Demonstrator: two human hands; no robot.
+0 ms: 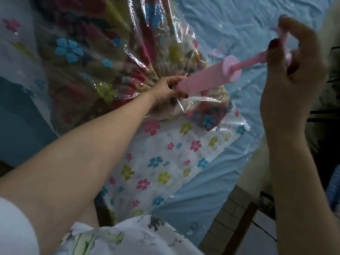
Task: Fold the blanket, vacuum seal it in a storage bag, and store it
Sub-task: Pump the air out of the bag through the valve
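Pump [206, 77] tip — hidden by L hand [166, 87]

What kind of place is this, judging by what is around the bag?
Probably a bedroom at home: the flower-printed storage bag with the blanket lies on a bed with a wrinkled light blue sheet, and a tiled floor shows beside it.

A home bedroom: a bed under a wrinkled light-blue star-print sheet [248, 28], tiled floor [239, 205] near right.
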